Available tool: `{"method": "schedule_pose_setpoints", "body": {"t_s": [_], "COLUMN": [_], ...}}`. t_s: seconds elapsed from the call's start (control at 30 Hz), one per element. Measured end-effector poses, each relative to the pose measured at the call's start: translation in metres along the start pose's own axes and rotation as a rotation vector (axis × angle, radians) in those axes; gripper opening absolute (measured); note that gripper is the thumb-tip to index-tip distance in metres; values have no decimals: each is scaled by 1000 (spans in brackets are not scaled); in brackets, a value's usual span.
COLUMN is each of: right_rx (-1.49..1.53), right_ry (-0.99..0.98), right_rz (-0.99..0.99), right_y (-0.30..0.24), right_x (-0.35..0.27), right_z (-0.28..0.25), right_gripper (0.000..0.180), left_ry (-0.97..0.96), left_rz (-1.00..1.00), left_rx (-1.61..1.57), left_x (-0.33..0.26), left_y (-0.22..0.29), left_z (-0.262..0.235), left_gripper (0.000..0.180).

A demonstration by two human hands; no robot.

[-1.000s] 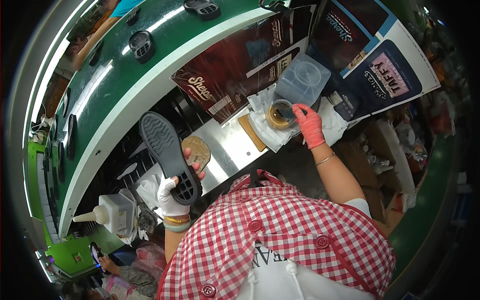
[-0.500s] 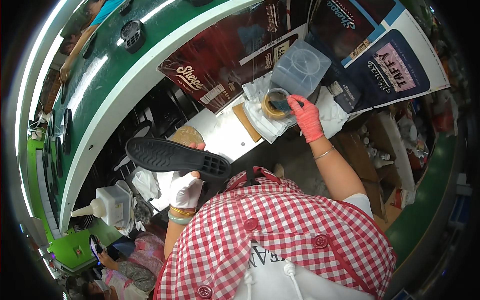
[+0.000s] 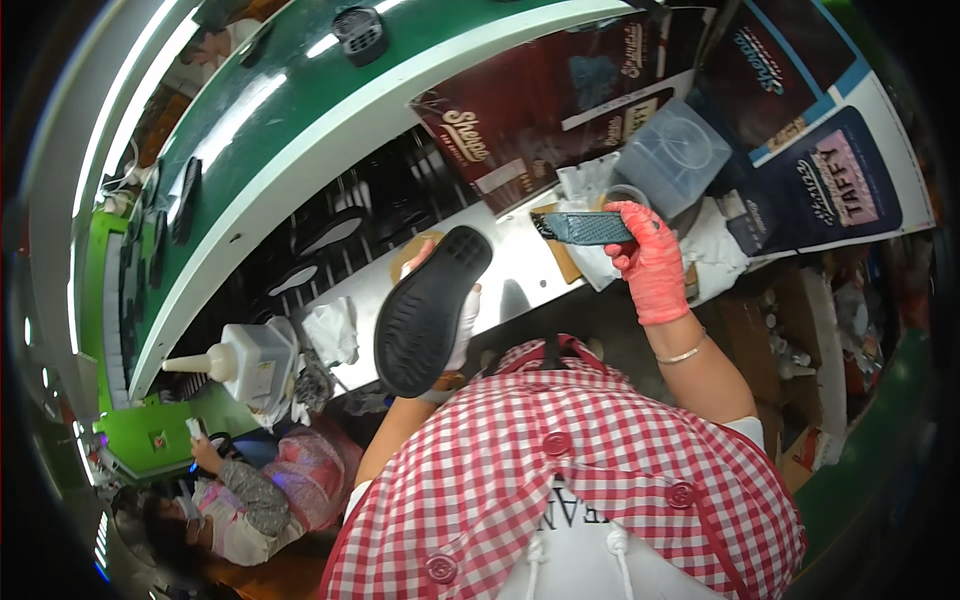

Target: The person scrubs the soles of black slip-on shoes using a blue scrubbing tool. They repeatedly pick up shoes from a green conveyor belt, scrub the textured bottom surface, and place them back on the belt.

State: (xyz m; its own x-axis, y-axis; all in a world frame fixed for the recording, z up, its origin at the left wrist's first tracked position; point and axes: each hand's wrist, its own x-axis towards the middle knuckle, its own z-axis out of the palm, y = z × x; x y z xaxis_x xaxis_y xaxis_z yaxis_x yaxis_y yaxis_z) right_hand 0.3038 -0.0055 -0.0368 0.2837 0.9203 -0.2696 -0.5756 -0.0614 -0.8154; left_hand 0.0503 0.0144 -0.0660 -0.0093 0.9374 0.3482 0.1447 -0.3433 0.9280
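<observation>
My left hand (image 3: 466, 330), in a white glove with bare fingertips, grips a black shoe sole (image 3: 428, 318) from behind. The sole is tilted, its ridged face toward me and a grid of square hollows at its upper end. In my right hand (image 3: 650, 255), covered by a pinkish-red glove, is a teal-handled brush (image 3: 588, 228). Its dark bristles point left, apart from the sole. Behind that hand stands a small clear cup (image 3: 628, 197), partly hidden. A round tan pad (image 3: 408, 262) on the white bench (image 3: 520, 262) is mostly covered by my fingers and the sole.
A translucent plastic container (image 3: 678, 150) stands behind the cup. To the left are a white nozzle bottle (image 3: 255, 362) and crumpled white cloth (image 3: 331, 330). A green conveyor belt (image 3: 240, 150) with dark soles curves beyond. Another person (image 3: 275, 495) sits at lower left.
My right hand has lifted the brush out of the cup and turned its bristles left. My left hand has swung the sole from nearly level to steeply tilted. The whole view has shifted.
</observation>
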Motion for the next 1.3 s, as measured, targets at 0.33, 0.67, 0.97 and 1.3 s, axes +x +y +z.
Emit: {"method": "schedule_pose_setpoints", "body": {"t_s": [0.33, 0.67, 0.97, 1.3], "right_rx": [-74, -149, -139, -213], "right_ry": [-255, -251, -312, -359], "right_rz": [1, 62, 148, 180], "right_y": [-11, -6, -13, -20], "right_x": [-55, -58, -65, -70], "right_z": [99, 106, 111, 116], "right_gripper": [23, 26, 23, 27], "left_ry": [123, 191, -159, -372], "left_rz": [-34, -600, -888, -958], "left_rx": [-452, -1357, -1240, -1432], "left_x": [17, 30, 51, 57], "left_y": [52, 47, 42, -5], "left_z": [14, 5, -4, -5], "left_gripper": [45, 34, 50, 63]}}
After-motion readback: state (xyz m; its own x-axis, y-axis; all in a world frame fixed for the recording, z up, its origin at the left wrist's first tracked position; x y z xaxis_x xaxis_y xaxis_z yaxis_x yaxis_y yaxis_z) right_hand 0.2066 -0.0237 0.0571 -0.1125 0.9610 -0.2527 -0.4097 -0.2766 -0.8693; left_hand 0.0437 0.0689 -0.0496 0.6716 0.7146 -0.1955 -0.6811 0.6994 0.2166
